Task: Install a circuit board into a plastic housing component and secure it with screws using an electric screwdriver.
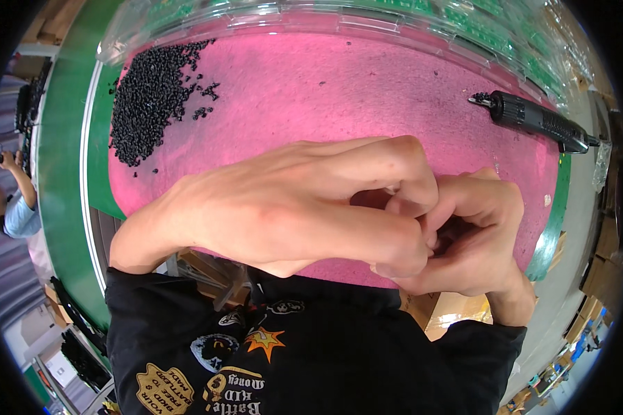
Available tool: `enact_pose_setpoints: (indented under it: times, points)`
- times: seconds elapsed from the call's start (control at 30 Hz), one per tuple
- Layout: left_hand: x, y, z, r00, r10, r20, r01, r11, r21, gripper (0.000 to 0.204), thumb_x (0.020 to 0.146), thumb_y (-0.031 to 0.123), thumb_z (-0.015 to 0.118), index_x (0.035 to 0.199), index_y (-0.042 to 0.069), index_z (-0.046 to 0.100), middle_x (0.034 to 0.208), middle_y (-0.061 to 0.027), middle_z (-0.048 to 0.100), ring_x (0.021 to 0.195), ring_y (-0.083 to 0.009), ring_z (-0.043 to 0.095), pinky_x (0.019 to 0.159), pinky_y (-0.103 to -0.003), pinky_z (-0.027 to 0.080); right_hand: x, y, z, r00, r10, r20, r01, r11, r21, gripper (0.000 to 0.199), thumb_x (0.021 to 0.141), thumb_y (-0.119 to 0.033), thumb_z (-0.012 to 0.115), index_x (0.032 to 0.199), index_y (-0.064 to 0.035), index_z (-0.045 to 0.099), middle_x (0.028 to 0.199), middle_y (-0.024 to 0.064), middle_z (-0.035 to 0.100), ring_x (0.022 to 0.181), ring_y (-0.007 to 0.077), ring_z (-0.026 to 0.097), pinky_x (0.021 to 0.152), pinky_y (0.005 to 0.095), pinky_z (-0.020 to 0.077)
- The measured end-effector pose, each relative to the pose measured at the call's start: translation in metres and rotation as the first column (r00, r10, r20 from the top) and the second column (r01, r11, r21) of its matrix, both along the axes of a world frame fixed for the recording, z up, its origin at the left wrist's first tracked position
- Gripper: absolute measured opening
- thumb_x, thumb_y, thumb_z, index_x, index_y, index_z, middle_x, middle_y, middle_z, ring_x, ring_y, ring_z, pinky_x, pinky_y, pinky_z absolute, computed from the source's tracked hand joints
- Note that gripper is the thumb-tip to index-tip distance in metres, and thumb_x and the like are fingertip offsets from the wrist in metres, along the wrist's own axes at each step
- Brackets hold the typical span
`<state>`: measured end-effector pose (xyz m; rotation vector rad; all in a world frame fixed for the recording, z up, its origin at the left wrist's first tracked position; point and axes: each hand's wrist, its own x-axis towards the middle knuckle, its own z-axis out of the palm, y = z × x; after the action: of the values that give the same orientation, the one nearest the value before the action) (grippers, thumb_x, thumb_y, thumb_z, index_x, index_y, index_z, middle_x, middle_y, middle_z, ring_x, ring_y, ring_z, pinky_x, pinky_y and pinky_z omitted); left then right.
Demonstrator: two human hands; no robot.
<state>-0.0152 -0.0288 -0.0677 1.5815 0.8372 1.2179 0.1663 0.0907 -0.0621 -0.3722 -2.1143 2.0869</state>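
Observation:
My left hand [284, 214] reaches across the pink mat [277, 90] from the left, its fingers curled and pressed together at the tips. Those fingertips meet the curled fingers of my right hand [477, 232], right of the middle near the front edge. Whatever the two hands hold between them, if anything, is hidden by the fingers. A heap of small black pieces [145, 104] lies on the far left of the mat, some scattered at its edge. On the far right rests a black electric screwdriver [540, 123], its tip pointing left amid a few dark bits.
Clear plastic trays [311, 19] line the back edge of the mat, with green boards [457, 17] behind. A green table surface [69, 166] runs along the left. Another person [21, 214] is at the far left. Cardboard [457, 311] shows below the front edge.

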Motion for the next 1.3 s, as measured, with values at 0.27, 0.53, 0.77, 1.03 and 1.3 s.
enact_pose_setpoints:
  times: [0.27,0.53,0.77,1.03,1.3]
  points:
    - [0.005,-0.001,0.003,0.994,0.103,0.044,-0.100,0.993,-0.069,0.025,0.088,0.020,0.056,0.073,0.003,0.066,0.089,-0.0071,0.045,0.066,-0.0148,0.048,0.060,-0.028,0.041,0.000,0.002,0.003,0.999,0.017,0.041,-0.016,1.000,-0.005,0.029,0.051,0.005,0.084,0.063,-0.0020,0.058,0.073,0.0084,0.067,0.071,0.0140,0.065,0.063,0.0265,0.0493]
    - [0.000,0.009,-0.001,0.980,0.070,-0.187,-0.041,0.987,0.158,0.003,0.080,0.005,0.066,0.080,0.002,0.067,0.089,-0.0076,0.045,0.068,-0.0169,0.045,0.058,-0.026,0.038,0.000,-0.006,0.000,0.998,-0.046,0.035,0.050,0.989,-0.136,0.017,0.070,0.000,0.077,0.070,-0.0031,0.060,0.057,-0.0026,0.056,0.050,0.0002,0.046,0.046,0.0185,0.0353]
    - [-0.006,0.003,0.006,0.906,0.130,-0.402,-0.106,0.991,0.082,0.016,0.079,0.010,0.070,0.089,0.001,0.062,0.095,-0.0121,0.056,0.080,-0.0241,0.058,0.068,-0.033,0.048,-0.005,-0.002,-0.011,0.987,-0.038,-0.158,0.055,0.993,0.102,0.015,0.069,-0.005,0.075,0.071,-0.0036,0.060,0.062,0.0024,0.063,0.055,0.0091,0.061,0.049,0.0233,0.0450]
    - [0.001,0.002,0.002,0.797,0.357,-0.487,-0.283,0.933,0.222,0.023,0.077,0.016,0.073,0.082,0.002,0.056,0.084,-0.0108,0.054,0.072,-0.0233,0.051,0.065,-0.034,0.041,-0.008,0.002,-0.012,0.963,-0.148,-0.224,0.175,0.979,0.103,0.019,0.064,-0.008,0.077,0.068,0.0003,0.060,0.060,0.0082,0.063,0.055,0.0166,0.064,0.052,0.0270,0.0491]
    - [0.003,-0.003,-0.004,0.798,0.337,-0.500,-0.254,0.940,0.229,0.018,0.079,0.011,0.061,0.079,0.001,0.045,0.083,-0.0114,0.048,0.075,-0.0225,0.044,0.074,-0.034,0.037,-0.006,-0.002,-0.014,0.938,-0.176,-0.297,0.216,0.970,0.108,0.019,0.063,-0.010,0.076,0.066,0.0015,0.061,0.059,0.0098,0.063,0.055,0.0192,0.065,0.051,0.0286,0.0499]
